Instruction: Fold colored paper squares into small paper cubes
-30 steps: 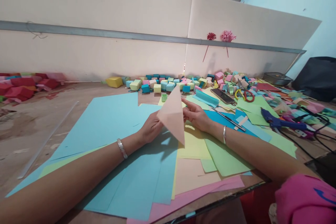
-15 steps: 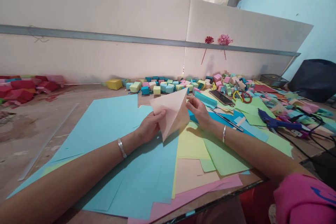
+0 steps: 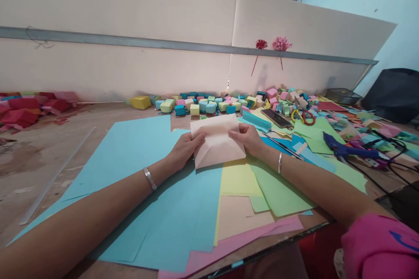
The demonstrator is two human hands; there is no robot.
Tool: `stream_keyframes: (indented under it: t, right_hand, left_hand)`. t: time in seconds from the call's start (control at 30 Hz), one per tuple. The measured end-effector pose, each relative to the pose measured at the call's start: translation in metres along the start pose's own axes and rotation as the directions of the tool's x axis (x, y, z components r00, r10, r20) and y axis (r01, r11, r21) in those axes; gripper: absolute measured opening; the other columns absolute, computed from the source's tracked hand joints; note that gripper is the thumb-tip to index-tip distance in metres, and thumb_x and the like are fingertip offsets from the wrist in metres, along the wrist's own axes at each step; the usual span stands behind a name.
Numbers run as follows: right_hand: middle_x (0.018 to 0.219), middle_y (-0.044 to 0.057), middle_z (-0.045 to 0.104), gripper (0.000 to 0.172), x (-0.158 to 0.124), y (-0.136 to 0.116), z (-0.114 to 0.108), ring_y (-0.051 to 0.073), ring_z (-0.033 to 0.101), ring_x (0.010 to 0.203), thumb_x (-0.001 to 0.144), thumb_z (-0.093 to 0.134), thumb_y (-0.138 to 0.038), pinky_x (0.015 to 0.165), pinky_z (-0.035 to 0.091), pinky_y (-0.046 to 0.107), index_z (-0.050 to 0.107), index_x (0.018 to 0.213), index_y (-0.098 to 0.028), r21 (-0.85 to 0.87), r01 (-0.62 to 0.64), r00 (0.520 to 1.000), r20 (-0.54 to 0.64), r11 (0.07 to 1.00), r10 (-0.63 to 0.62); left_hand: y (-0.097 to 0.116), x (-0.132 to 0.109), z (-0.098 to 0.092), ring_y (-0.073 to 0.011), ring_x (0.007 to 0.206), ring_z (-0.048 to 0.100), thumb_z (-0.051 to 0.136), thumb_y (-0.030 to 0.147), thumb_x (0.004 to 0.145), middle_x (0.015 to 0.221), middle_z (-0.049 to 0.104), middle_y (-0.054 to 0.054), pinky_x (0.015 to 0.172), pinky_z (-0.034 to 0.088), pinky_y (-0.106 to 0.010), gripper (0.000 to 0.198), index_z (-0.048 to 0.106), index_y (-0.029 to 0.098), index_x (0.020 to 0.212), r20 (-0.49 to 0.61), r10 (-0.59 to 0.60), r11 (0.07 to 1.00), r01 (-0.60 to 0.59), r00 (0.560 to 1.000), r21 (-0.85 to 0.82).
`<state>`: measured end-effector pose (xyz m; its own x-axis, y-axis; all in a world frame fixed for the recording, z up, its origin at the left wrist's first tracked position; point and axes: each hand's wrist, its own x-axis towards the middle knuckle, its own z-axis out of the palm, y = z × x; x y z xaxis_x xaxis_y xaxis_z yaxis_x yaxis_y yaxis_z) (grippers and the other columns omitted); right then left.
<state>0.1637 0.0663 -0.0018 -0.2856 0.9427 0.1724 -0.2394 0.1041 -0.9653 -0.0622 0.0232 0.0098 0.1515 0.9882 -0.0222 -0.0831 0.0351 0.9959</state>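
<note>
Brown and scuffed, the table [image 3: 73, 152] runs under everything, and much of its near part lies beneath broad blue sheets [image 3: 140, 157], with a smaller yellow sheet [image 3: 238, 178] beside them. Over the place where blue meets yellow, the pale pink paper [image 3: 218, 150] is held up at a tilt, facing the wearer; whether its lower edge touches the sheets below, I cannot tell. It should weigh next to nothing and be crisp rather than limp, though thin enough to buckle or dent under a hard squeeze. Its dry surface is unlikely to slip. The left hand [image 3: 183, 150] and the right hand [image 3: 251, 138] each pinch one side edge, thumbs on the near face, fingers mostly hidden behind. That seems the sound place to hold it: opposite edges, light pressure, the middle left free. Smallest of all, faint creases run inward from the lower corners; there it would probably bend first, so a thumb pressed across them could spoil the line.
</note>
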Motion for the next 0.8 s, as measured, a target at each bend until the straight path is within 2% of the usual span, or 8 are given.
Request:
stream_keyframes:
  t: [0.2,0.33,0.47,0.5,0.57,0.63,0.7,0.8]
  right_hand:
    - [0.077,0.002,0.074,0.033,0.003,0.000,-0.001,0.017,0.065,0.067,0.049,0.085,-0.028,0.065,0.053,0.030,0.074,0.079,-0.019,0.112,-0.074,0.996,-0.033,0.991,0.078]
    - [0.070,0.003,0.073,0.024,0.005,0.000,-0.002,0.017,0.064,0.062,0.050,0.082,-0.025,0.062,0.053,0.031,0.074,0.072,-0.018,0.106,-0.099,0.994,-0.032,0.989,0.103]
    - [0.070,0.004,0.072,0.019,0.005,0.000,-0.005,0.017,0.064,0.061,0.058,0.074,-0.025,0.058,0.052,0.029,0.075,0.075,-0.018,0.062,-0.101,0.994,-0.037,0.993,0.104]
    - [0.074,0.005,0.072,0.018,0.005,-0.001,-0.006,0.018,0.065,0.065,0.061,0.070,-0.024,0.059,0.052,0.029,0.076,0.076,-0.018,0.036,-0.090,0.995,-0.035,0.995,0.091]
    - [0.089,0.006,0.074,0.023,0.004,-0.001,-0.009,0.021,0.067,0.083,0.066,0.063,-0.022,0.070,0.054,0.033,0.077,0.084,-0.021,-0.157,0.058,0.998,0.006,0.986,-0.058]
    - [0.111,0.006,0.070,0.033,0.004,-0.002,-0.010,0.025,0.061,0.108,0.069,0.060,-0.018,0.090,0.051,0.039,0.076,0.097,-0.024,-0.395,0.287,0.958,0.118,0.873,-0.262]
    - [0.129,0.006,0.062,0.044,0.002,-0.003,-0.010,0.026,0.051,0.125,0.072,0.062,-0.019,0.104,0.042,0.043,0.069,0.115,-0.026,-0.558,0.480,0.875,0.253,0.677,-0.412]
    - [0.137,0.010,0.054,0.053,0.000,-0.006,-0.006,0.027,0.048,0.128,0.076,0.069,-0.030,0.109,0.037,0.044,0.060,0.128,-0.025,-0.638,0.607,0.782,0.371,0.475,-0.500]
  left_hand:
    - [-0.007,0.005,-0.007,-0.0162,0.060,0.063,0.083,0.038,0.062,0.072,0.070,-0.004,0.051,0.047,-0.024,0.036,0.069,0.013,0.085,0.034,0.034,0.999,-0.033,0.999,-0.035]
    - [-0.007,0.008,-0.008,-0.0188,0.070,0.067,0.083,0.033,0.062,0.083,0.073,-0.006,0.061,0.053,-0.029,0.036,0.071,0.014,0.090,0.014,0.034,0.989,-0.031,0.999,-0.147]
    - [0.000,0.008,-0.007,-0.0196,0.072,0.068,0.082,0.022,0.059,0.082,0.074,-0.006,0.062,0.053,-0.027,0.034,0.072,0.016,0.091,-0.041,-0.060,0.975,0.050,0.997,-0.217]
    - [0.002,0.008,-0.007,-0.0189,0.069,0.068,0.081,0.019,0.057,0.078,0.073,-0.005,0.058,0.052,-0.026,0.033,0.072,0.016,0.089,-0.064,-0.086,0.973,0.070,0.994,-0.220]
    - [0.005,0.008,-0.009,-0.0192,0.064,0.068,0.079,0.016,0.055,0.074,0.073,-0.004,0.053,0.051,-0.025,0.032,0.071,0.017,0.086,-0.098,-0.120,0.969,0.094,0.988,-0.230]
    - [0.006,0.009,-0.012,-0.0206,0.063,0.069,0.077,0.017,0.056,0.075,0.073,-0.005,0.053,0.051,-0.027,0.030,0.070,0.018,0.085,-0.122,-0.131,0.963,0.097,0.984,-0.250]
    - [0.007,0.010,-0.013,-0.0212,0.062,0.069,0.075,0.017,0.057,0.075,0.073,-0.005,0.052,0.052,-0.027,0.028,0.069,0.018,0.084,-0.146,-0.137,0.959,0.095,0.980,-0.267]
    - [0.008,0.011,-0.013,-0.0213,0.062,0.069,0.075,0.015,0.054,0.074,0.073,-0.005,0.053,0.052,-0.027,0.029,0.069,0.017,0.082,-0.152,-0.137,0.957,0.091,0.979,-0.276]
